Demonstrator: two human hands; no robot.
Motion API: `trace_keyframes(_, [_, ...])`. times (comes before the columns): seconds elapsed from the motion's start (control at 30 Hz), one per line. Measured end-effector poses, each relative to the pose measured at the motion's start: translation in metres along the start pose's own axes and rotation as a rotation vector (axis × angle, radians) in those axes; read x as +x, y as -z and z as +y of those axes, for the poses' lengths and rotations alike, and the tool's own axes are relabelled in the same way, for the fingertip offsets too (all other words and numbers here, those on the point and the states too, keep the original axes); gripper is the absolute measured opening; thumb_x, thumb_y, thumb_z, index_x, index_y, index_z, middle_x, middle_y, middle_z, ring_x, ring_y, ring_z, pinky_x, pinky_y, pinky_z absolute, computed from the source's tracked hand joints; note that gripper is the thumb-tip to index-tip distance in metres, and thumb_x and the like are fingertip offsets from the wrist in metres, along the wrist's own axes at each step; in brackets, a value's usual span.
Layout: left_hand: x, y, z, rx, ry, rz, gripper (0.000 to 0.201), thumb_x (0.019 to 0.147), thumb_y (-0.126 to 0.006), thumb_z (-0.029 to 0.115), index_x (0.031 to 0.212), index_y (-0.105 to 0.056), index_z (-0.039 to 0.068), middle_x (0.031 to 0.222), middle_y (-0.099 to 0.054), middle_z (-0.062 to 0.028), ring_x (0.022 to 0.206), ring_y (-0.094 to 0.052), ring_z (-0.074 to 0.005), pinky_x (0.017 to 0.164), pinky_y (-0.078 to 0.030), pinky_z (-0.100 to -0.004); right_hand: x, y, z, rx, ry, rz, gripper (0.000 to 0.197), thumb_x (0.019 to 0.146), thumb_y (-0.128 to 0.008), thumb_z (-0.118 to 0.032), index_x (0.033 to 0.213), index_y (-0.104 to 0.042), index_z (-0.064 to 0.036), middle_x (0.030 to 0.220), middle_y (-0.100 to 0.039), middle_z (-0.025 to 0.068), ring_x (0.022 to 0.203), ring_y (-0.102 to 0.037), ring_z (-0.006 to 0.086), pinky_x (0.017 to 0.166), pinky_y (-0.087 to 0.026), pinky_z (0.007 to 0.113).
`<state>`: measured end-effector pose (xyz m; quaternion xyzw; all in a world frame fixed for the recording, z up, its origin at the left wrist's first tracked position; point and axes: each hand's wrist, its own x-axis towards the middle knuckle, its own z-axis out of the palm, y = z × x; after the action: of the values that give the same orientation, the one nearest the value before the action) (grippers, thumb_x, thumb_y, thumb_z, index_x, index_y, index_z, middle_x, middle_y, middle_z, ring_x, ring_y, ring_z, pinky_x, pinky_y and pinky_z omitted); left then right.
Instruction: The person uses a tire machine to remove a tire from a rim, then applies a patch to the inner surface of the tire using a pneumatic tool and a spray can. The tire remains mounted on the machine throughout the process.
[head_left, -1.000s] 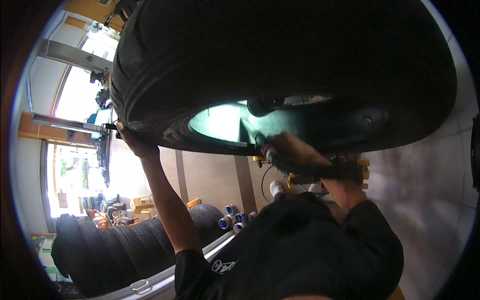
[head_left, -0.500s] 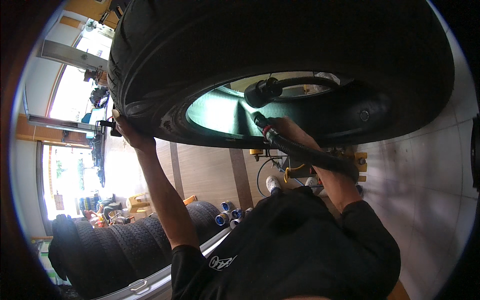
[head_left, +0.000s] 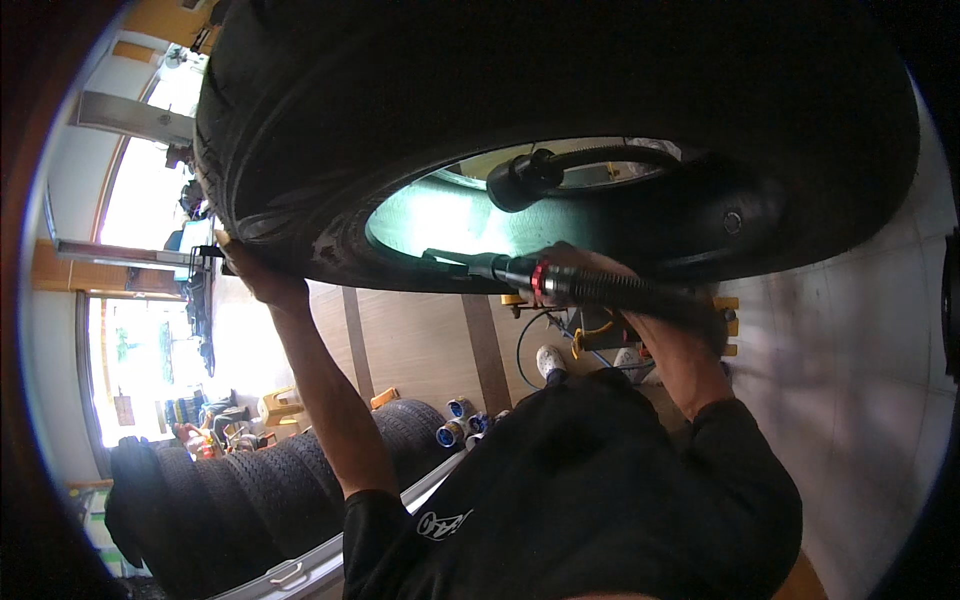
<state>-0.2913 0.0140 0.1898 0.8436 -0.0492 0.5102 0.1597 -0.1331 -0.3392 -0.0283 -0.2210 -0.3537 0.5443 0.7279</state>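
Note:
A big black tyre point(head_left: 560, 80) fills the upper part of the view, its round opening facing me. My left hand point(head_left: 262, 275) holds the tyre's left edge, the thumb showing and the other fingers mostly hidden. At the opening's lower rim, my right hand point(head_left: 585, 262) is closed around a black ribbed hose with a red ring and a narrow nozzle point(head_left: 490, 266). The nozzle points left, its tip at the lit inner wall. A black lamp point(head_left: 520, 182) on a bendable neck hangs inside the tyre and lights the lining.
A row of tyres point(head_left: 250, 490) stands at the lower left, beside several blue-and-white cans point(head_left: 452, 433). Yellow-and-black equipment point(head_left: 592, 343) with a thin hose is below the tyre. A small yellow stool point(head_left: 280, 406) stands farther left. Pale tiled floor point(head_left: 840, 400) lies to the right.
The nozzle has swung from pointing up into the opening to pointing left along the lower rim. My right hand has turned with it. The tyre and my left hand have shifted slightly.

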Motion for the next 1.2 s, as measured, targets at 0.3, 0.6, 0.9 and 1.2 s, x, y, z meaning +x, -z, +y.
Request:
trace_keyframes(0.3, [0.021, -0.01, 0.045, -0.495, 0.595, 0.14, 0.055, 0.103, -0.033, 0.031, 0.15, -0.017, 0.008, 0.148, -0.032, -0.021, 0.13, -0.043, -0.0354, 0.106, -0.042, -0.0474, 0.029, -0.045, -0.083, -1.09, -0.668, 0.187, 0.031, 0.089, -0.066, -0.038, 0.091, -0.064, -0.0073, 0.068, -0.06, 0.0046, 0.061, -0.059, 0.0144, 0.055, -0.049, 0.029])
trace_keyframes(0.6, [0.009, -0.002, 0.013, -0.076, 0.354, 0.071, 0.071, 0.094, -0.053, 0.014, 0.151, -0.012, 0.005, 0.146, -0.033, -0.0237, 0.132, -0.042, -0.0335, 0.105, -0.043, -0.0452, 0.025, -0.006, 0.0, -0.544, 0.023, 0.193, 0.032, 0.089, -0.067, -0.036, 0.092, -0.062, -0.0046, 0.062, -0.056, 0.0017, 0.057, -0.057, 0.0121, 0.052, -0.048, 0.029])
trace_keyframes(0.9, [0.013, -0.008, 0.025, -0.106, 0.285, 0.056, 0.058, 0.102, -0.04, 0.021, 0.151, -0.014, 0.009, 0.149, -0.03, -0.0218, 0.131, -0.042, -0.0375, 0.107, -0.042, -0.0494, 0.058, -0.052, -0.034, -0.131, -0.16, 0.238, 0.043, 0.092, -0.063, -0.038, 0.061, -0.047, -0.0146, 0.047, -0.043, -0.0047, 0.038, -0.041, 0.005, 0.039, -0.033, 0.023])
trace_keyframes(1.2, [0.015, -0.015, 0.039, -0.098, 0.331, 0.06, 0.061, 0.1, -0.034, 0.041, 0.147, -0.023, 0.004, 0.143, -0.037, -0.0211, 0.127, -0.046, -0.0344, 0.103, -0.045, -0.0456, -0.033, 0.002, -0.058, -0.311, -0.807, 0.519, 0.024, 0.085, -0.069, -0.025, 0.07, -0.053, -0.0143, 0.057, -0.046, -0.0048, 0.046, -0.041, 0.0054, 0.041, -0.034, 0.022])
